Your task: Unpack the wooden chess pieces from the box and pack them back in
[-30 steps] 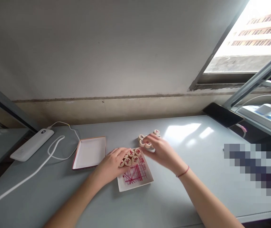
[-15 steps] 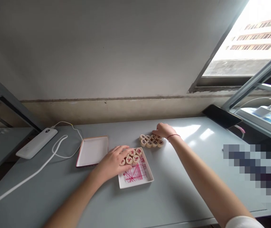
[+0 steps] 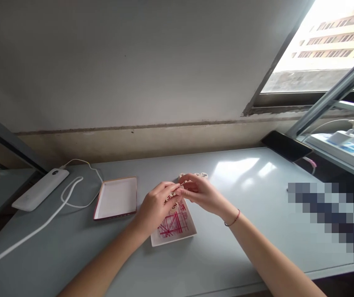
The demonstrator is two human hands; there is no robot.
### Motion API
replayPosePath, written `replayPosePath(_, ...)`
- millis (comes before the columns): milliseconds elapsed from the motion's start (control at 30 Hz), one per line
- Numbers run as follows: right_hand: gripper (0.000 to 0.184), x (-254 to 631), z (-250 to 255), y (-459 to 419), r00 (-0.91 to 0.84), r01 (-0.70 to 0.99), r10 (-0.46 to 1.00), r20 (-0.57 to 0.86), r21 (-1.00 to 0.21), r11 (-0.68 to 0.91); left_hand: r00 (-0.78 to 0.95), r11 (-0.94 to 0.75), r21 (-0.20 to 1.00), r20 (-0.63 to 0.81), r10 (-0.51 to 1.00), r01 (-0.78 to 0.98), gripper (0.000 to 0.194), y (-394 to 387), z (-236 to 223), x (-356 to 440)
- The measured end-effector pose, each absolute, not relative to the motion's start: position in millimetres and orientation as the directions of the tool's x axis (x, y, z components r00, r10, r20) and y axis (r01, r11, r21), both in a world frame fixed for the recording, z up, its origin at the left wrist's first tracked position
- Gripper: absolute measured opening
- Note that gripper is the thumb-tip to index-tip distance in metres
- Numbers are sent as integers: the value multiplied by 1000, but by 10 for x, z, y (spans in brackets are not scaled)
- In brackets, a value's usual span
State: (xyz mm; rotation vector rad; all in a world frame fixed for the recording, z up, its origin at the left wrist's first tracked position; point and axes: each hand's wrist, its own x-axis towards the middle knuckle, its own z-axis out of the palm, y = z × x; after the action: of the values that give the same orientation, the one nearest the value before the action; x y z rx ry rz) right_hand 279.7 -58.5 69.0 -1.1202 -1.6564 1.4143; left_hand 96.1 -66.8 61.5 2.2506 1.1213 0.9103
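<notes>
Low over a shallow white box (image 3: pixel 174 241) with a red-lined print inside, my two hands meet at the fingertips. My left hand (image 3: pixel 156 204) is closed, thumb and fingers around round wooden Chinese chess pieces (image 3: pixel 173 207) with red characters at the box's far end; most are covered. My right hand (image 3: pixel 204 194) is pinched, thumb and forefinger against the left fingertips; what lies between them is hidden. Behind it, Chinese chess pieces with black characters (image 3: pixel 204 175) stand on the table, partly blocked by the hand.
The box's lid (image 3: pixel 117 198) lies inside-up at left. Farther left are a white power bank (image 3: pixel 40 189) and a white cable (image 3: pixel 34 232) across the grey table (image 3: pixel 127 264). A dark phone (image 3: pixel 285 145) leans by the metal frame at right, near a power strip (image 3: pixel 325 144).
My right hand has come from the black-character pieces toward me and left, to my left hand. My left fingers have drawn in over the red-character pieces. The view has shifted slightly.
</notes>
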Motion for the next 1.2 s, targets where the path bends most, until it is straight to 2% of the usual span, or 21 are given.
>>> replayPosePath(167, 36, 2946, 691, -526, -283, 178, 958, -44, -984, 8, 482, -530, 658, 277, 831, 536, 17, -771, 570, 940)
replayPosePath(300, 34, 3081, 753, -518, -213, 178, 976, -36, -984, 2, 604, -673, 498, 323, 729, 547, 9, -848, 504, 976)
replayPosePath(467, 28, 3130, 750, -562, -278, 303, 960, -17, -951, 71, 676, -751, 300, 328, 660, 588, 9, -838, 425, 1006)
replayPosePath(567, 17, 3099, 748, -637, -367, 440, 929, 55, -869, 226, 654, -726, 237, 319, 686, 646, 7, -804, 409, 975)
replayPosePath(667, 18, 3042, 770, -727, -478, 513, 875, 74, -785, 346, 635, -695, 189, 295, 714, 694, 18, -775, 404, 953)
replayPosePath(800, 14, 2946, 786, -802, -484, 669, 875, 14, -639, 380, 621, -676, 184, 281, 732, 714, 19, -747, 394, 940)
replayPosePath(933, 7, 2850, 716, -819, -498, 745, 867, 28, -496, 445, 626, -678, 189, 272, 731, 710, 26, -715, 386, 881)
replayPosePath(1100, 12, 2773, 570, -819, -544, 766, 837, 58, -373, 523, 626, -658, 205, 205, 753, 724, 53, -681, 312, 792)
replayPosePath(1200, 10, 2755, 514, -811, -543, 779, 835, 91, -315, 542, 610, -630, 257, 164, 776, 733, 61, -670, 248, 770)
